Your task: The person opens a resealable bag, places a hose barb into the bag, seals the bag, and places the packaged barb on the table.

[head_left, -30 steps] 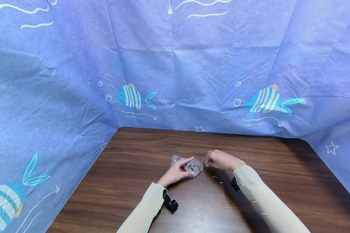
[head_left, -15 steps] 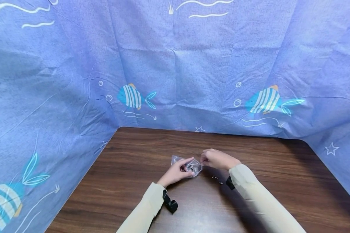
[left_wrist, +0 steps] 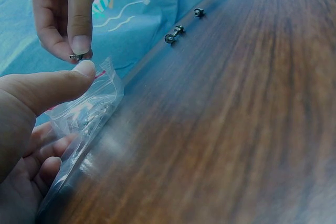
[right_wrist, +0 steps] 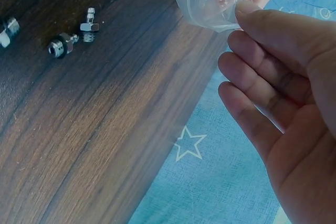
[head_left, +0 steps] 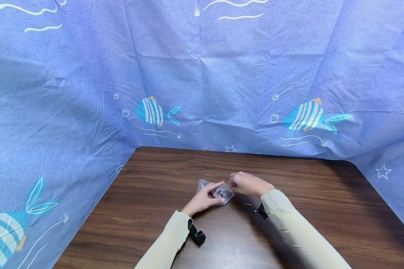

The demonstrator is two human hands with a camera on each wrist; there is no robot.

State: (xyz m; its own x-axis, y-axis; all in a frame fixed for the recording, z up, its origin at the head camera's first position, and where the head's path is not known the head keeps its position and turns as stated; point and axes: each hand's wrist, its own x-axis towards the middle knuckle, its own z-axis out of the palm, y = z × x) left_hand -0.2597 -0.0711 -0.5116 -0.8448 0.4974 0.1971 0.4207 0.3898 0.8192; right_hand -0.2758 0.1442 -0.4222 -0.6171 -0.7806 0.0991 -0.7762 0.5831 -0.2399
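Note:
My left hand (head_left: 202,198) grips a clear zip-lock bag (left_wrist: 100,106) in the middle of the table, thumb at its red-lined mouth and fingers behind the plastic. Small metal pieces show inside the bag. Between thumb and fingertips, my right hand (head_left: 250,184) pinches a small metal fitting (left_wrist: 76,56), held right at the bag's mouth. In the right wrist view my thumb and curled fingers hide that piece. Loose barbed hose fittings with hex bodies lie on the wood: one upright (right_wrist: 90,25), one tipped over (right_wrist: 62,45), and another (right_wrist: 9,31) at the left edge.
The brown wood-grain table (head_left: 148,209) meets a blue fish-print cloth (head_left: 202,86) behind and at the sides. A black wrist strap with a camera (head_left: 196,235) sits on the left forearm. The loose fittings lie close beside the right wrist.
My right hand has moved left to the bag's mouth with the pinched fitting. The left hand and the bag have stayed in place.

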